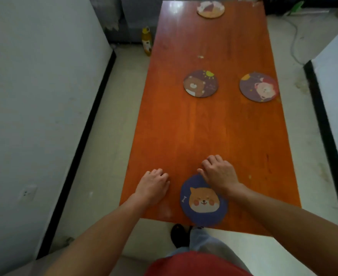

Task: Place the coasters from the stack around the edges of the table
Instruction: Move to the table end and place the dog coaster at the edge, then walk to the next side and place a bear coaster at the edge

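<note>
A long orange wooden table runs away from me. A blue round coaster with a dog face lies at the near edge. My right hand rests over its upper rim, fingers curled, knuckles up. My left hand lies on the tabletop left of that coaster, fingers curled, holding nothing. A purple bear coaster sits mid-table, possibly a small stack. A purple pig coaster lies at the right edge. A pale coaster lies at the far end.
White walls with black skirting close in on both sides of the table. A yellow bottle stands on the floor by the far left edge. A white cable trails on the floor at the far right. My foot shows under the near edge.
</note>
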### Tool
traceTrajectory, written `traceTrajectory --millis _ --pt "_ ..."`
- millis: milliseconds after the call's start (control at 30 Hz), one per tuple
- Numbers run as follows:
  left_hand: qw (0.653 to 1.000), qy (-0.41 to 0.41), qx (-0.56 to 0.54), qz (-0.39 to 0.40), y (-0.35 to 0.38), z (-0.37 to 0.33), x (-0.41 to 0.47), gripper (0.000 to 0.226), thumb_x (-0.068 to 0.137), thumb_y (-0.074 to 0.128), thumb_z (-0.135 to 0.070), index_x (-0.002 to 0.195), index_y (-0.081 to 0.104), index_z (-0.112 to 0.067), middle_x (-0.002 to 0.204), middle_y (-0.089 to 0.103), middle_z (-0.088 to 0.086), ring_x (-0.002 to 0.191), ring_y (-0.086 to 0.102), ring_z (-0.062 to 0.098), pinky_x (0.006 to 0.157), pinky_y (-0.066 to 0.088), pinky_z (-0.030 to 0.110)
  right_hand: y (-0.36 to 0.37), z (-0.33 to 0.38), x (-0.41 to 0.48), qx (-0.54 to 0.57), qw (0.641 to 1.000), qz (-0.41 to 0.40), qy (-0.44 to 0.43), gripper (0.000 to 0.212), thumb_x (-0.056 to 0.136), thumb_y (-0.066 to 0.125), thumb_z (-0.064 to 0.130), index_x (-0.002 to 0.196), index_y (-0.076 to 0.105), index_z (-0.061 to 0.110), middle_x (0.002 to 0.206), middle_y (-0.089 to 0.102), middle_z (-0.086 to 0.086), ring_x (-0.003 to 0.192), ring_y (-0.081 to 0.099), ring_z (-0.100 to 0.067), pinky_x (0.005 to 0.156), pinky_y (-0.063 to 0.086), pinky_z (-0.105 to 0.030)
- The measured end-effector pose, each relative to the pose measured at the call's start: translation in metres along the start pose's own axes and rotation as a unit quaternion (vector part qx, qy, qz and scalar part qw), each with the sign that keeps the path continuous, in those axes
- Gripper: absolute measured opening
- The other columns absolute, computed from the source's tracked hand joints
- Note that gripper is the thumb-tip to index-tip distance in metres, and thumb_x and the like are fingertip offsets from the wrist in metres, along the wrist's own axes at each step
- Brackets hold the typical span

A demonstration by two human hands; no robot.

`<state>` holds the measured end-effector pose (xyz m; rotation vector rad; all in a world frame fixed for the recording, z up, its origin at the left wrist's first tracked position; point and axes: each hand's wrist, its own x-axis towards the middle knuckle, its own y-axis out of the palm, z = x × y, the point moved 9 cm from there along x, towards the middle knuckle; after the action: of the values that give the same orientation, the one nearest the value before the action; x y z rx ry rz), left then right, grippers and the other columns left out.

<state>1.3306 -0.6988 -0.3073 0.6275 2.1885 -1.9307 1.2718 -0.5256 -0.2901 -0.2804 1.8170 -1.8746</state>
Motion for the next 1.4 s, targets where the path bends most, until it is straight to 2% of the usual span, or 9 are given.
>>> traceTrajectory --millis 67,133,367,533,733,933,1133,1267,1400 --pt "0.999 -0.026 0.003 -0.030 -0.031 0.026 -0.001 0.031 0.099 0.037 -0.032 0.114 0.058 -0.015 0.109 0.062 0.006 0.100 0.059 0.025 0.085 0.046 0.038 -0.018 0.022 0.031 0.011 1.000 -0.006 -0.026 0.039 0.097 0.040 0.046 0.108 0.060 0.015 0.105 0.061 -0.006 0.095 0.056 -0.023 0.069 0.051 -0.035" --pt "0.997 -0.048 -0.006 -0.057 -0.056 0.056 -0.005 0.028 0.098 0.039 -0.030 0.106 0.060 -0.013 0.101 0.063 0.007 0.091 0.060 0.025 0.078 0.048 0.038 -0.037 0.046 0.058 0.023 0.999 -0.015 -0.047 0.039 0.098 0.039 0.046 0.109 0.059 0.014 0.106 0.061 -0.006 0.096 0.056 -0.023 0.070 0.052 -0.035" --pt "0.990 -0.093 -0.019 -0.099 -0.106 0.176 -0.033 0.026 0.096 0.042 -0.027 0.099 0.062 -0.011 0.096 0.065 0.010 0.086 0.062 0.029 0.072 0.046 0.038 -0.077 0.142 0.128 0.008 0.992 -0.043 -0.118 0.036 0.098 0.036 0.047 0.107 0.056 0.018 0.102 0.060 -0.002 0.089 0.057 -0.018 0.066 0.053 -0.033" --pt "0.992 -0.075 0.000 -0.100 -0.117 0.273 -0.038 0.025 0.095 0.043 -0.026 0.095 0.061 -0.009 0.097 0.065 0.013 0.089 0.062 0.034 0.072 0.045 0.039 -0.077 0.204 0.186 0.005 0.994 -0.059 -0.087 0.034 0.097 0.039 0.046 0.105 0.056 0.019 0.101 0.062 -0.002 0.090 0.059 -0.021 0.063 0.052 -0.036" --pt "0.995 -0.049 0.038 -0.081 -0.130 0.398 -0.046 0.024 0.094 0.043 -0.026 0.098 0.061 -0.010 0.102 0.064 0.012 0.092 0.061 0.034 0.071 0.046 0.037 -0.072 0.277 0.269 0.029 0.998 -0.046 -0.017 0.035 0.097 0.040 0.047 0.109 0.058 0.020 0.107 0.064 -0.003 0.098 0.061 -0.022 0.072 0.054 -0.038" --pt "0.996 -0.022 0.052 -0.071 -0.157 0.472 -0.038 0.023 0.093 0.043 -0.024 0.094 0.061 -0.011 0.099 0.064 0.013 0.087 0.062 0.033 0.070 0.046 0.037 -0.087 0.324 0.332 0.080 0.995 -0.050 0.041 0.037 0.095 0.043 0.048 0.112 0.060 0.020 0.109 0.064 -0.004 0.101 0.060 -0.025 0.075 0.050 -0.037" --pt "0.995 0.050 0.056 -0.070 -0.189 0.465 0.030 0.025 0.094 0.041 -0.025 0.098 0.060 -0.010 0.102 0.062 0.013 0.091 0.061 0.032 0.074 0.047 0.038 -0.091 0.290 0.348 0.099 0.986 -0.065 0.115 0.037 0.095 0.043 0.049 0.111 0.060 0.020 0.106 0.064 -0.004 0.097 0.061 -0.023 0.070 0.047 -0.035" --pt "0.985 0.143 0.068 -0.075 -0.214 0.424 0.092 0.026 0.094 0.041 -0.025 0.101 0.060 -0.010 0.103 0.063 0.012 0.092 0.061 0.030 0.075 0.047 0.038 -0.094 0.222 0.349 0.102 0.973 -0.068 0.196 0.036 0.096 0.040 0.049 0.106 0.058 0.020 0.101 0.062 -0.002 0.088 0.060 -0.020 0.066 0.050 -0.034" --pt "0.972 0.209 0.081 -0.070 -0.237 0.386 0.169 0.026 0.095 0.039 -0.025 0.104 0.059 -0.011 0.102 0.062 0.011 0.090 0.061 0.028 0.074 0.047 0.038 -0.092 0.143 0.360 0.100 0.950 -0.074 0.285 0.032 0.096 0.039 0.049 0.100 0.055 0.022 0.094 0.060 0.000 0.078 0.054 -0.017 0.059 0.041 -0.032"
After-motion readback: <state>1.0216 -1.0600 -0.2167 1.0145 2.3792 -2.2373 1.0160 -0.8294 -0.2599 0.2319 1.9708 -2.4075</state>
